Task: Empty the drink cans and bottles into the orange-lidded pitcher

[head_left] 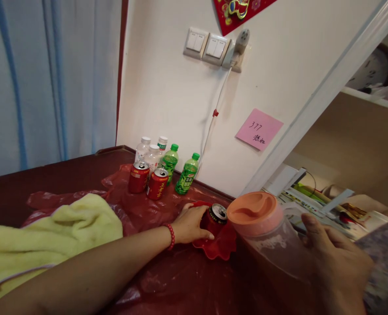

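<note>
My left hand, with a red bead bracelet at the wrist, is wrapped round an opened red drink can. Its thumb lies across the near side of the can; the other fingers are partly hidden behind it. The can stands within a red wavy-edged dish. At the right, my right hand is closed on the handle side of a clear plastic pitcher with an orange lid. The pitcher leans to the left, its lid close beside the can. Its lower part is dim and blurred.
Two red cans, two green-labelled bottles and several white-capped clear bottles stand against the wall. A yellow towel and red plastic film cover parts of the dark red table. A white cord hangs behind.
</note>
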Tool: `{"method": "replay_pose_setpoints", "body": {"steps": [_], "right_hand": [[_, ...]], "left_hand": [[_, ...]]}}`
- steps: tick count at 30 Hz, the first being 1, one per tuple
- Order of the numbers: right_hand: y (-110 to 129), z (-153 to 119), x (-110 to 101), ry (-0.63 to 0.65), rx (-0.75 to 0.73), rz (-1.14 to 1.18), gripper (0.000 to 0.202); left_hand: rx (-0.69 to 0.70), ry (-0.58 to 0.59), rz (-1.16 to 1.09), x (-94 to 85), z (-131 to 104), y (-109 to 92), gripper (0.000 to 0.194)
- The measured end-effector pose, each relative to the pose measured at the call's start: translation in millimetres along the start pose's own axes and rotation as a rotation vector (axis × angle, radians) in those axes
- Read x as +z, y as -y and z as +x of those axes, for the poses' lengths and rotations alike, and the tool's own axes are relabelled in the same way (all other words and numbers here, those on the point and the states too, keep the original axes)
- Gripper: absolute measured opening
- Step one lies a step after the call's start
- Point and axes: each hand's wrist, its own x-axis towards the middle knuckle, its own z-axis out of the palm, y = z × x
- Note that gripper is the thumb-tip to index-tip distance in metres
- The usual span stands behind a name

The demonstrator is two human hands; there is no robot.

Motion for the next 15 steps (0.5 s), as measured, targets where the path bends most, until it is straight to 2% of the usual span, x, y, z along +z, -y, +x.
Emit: {"method": "replay_pose_setpoints", "body": {"steps": [7,15], "right_hand": [[-3.5,2.4,-0.2,-0.012,-0.018,-0.006,0.059],[3.7,-1.8,0.1,-0.008,-0.003,0.014,0.056]], "left_hand": [[0.011,-0.003,-0.004,-0.3,-0.4,0.3,0.081],[0.009,-0.003,-0.002,-0.4,-0.8,-0.7,0.081]]}}
